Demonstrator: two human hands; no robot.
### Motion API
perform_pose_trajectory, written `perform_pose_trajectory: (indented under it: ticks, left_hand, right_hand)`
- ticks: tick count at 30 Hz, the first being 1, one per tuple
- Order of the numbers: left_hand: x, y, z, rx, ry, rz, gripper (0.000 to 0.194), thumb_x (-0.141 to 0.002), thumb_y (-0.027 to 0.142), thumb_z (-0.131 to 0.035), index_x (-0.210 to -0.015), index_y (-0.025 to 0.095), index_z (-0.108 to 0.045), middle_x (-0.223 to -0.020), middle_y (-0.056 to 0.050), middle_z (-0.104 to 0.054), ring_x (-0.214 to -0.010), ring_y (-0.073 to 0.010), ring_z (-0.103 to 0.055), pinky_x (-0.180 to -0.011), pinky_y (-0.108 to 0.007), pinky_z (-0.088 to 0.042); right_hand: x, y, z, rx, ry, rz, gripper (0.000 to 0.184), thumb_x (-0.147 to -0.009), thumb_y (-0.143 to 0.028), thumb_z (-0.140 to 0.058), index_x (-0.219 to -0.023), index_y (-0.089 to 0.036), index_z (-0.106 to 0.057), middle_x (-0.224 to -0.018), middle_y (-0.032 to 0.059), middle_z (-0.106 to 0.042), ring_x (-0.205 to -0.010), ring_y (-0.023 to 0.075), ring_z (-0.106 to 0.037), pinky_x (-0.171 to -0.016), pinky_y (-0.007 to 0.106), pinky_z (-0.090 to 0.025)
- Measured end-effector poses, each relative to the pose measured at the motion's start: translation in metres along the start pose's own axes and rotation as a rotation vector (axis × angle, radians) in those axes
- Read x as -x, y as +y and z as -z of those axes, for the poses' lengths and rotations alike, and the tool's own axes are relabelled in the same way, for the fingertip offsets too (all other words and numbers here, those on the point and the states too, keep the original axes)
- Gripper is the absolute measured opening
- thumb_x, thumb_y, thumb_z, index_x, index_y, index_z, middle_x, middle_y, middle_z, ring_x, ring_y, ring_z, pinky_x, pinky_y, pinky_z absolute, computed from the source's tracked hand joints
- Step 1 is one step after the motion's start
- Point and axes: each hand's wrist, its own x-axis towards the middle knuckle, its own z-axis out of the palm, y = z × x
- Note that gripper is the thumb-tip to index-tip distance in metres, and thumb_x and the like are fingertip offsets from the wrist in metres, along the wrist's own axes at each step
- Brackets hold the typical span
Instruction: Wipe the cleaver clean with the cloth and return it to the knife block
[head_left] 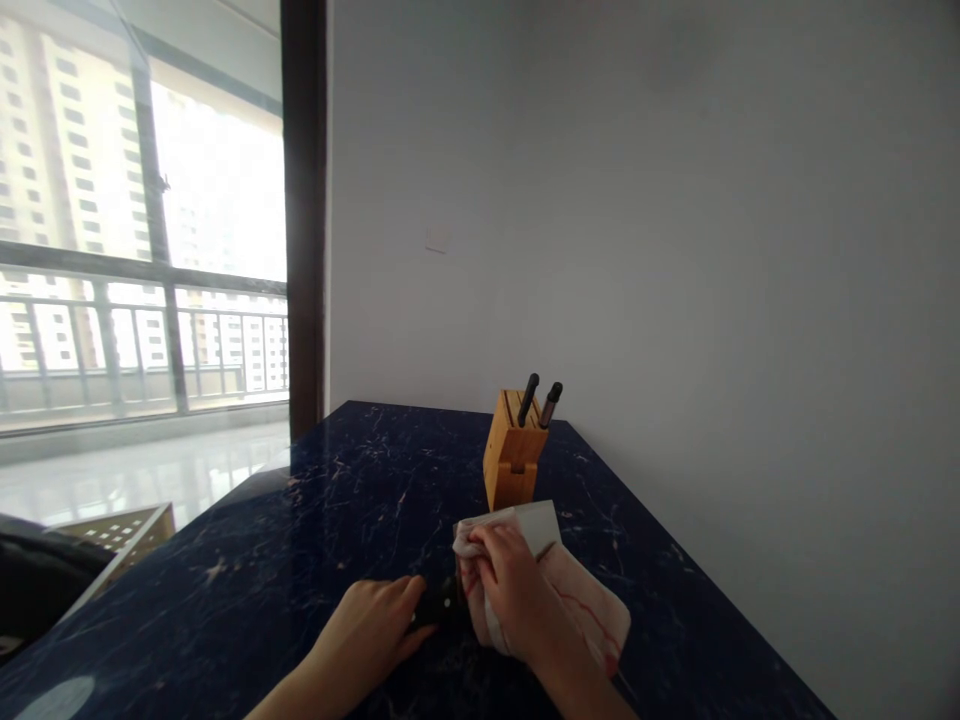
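A plain grey wall (637, 200) backs a dark blue marbled worktop (315, 520), with a tall window (142, 220) at the left looking onto apartment blocks. Near the worktop's front edge, the left hand (371, 625) closes on the black handle (439, 603) of a knife, pressing it down. The right hand (514, 585) grips a white cloth (577, 600) with red marks, bunched over the knife's wide blade (541, 522), whose pale end shows just beyond the cloth. Just behind it stands a wooden knife block (512, 462) holding two black-handled knives (538, 398), near the wall.
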Motion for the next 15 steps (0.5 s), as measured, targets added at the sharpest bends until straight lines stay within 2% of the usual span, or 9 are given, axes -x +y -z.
perform_pose_trajectory:
  ticks: [3,9,15]
  left_hand:
    - [0.000,0.000,-0.001,0.000,-0.005,-0.015,0.023,-0.086,0.039,-0.041,-0.089,0.020,-0.055,-0.084,-0.003,-0.067,-0.076,-0.0228,-0.065,-0.062,-0.029,-0.046]
    - [0.000,-0.002,-0.007,-0.005,-0.011,-0.043,0.024,-0.087,0.038,-0.040,-0.093,0.020,-0.054,-0.086,-0.004,-0.066,-0.078,-0.0221,-0.064,-0.064,-0.029,-0.046]
    - [0.000,-0.002,-0.007,-0.007,-0.007,-0.066,0.026,-0.088,0.039,-0.037,-0.096,0.020,-0.054,-0.086,-0.004,-0.066,-0.077,-0.0225,-0.064,-0.064,-0.030,-0.047]
  right_hand:
    - [0.000,-0.006,-0.002,0.009,-0.003,0.000,0.026,-0.080,-0.010,-0.041,-0.099,-0.019,-0.057,-0.096,0.0063,-0.061,-0.096,0.0199,-0.053,-0.088,0.036,-0.042]
    - [-0.002,0.017,0.006,-0.032,0.181,-0.105,0.031,-0.077,-0.009,-0.042,-0.103,-0.020,-0.055,-0.103,0.0056,-0.059,-0.099,0.0178,-0.053,-0.090,0.033,-0.042]
    - [-0.001,0.002,0.001,-0.006,0.084,-0.013,0.027,-0.076,-0.008,-0.043,-0.095,-0.020,-0.057,-0.094,0.0031,-0.061,-0.092,0.0163,-0.055,-0.085,0.031,-0.044]
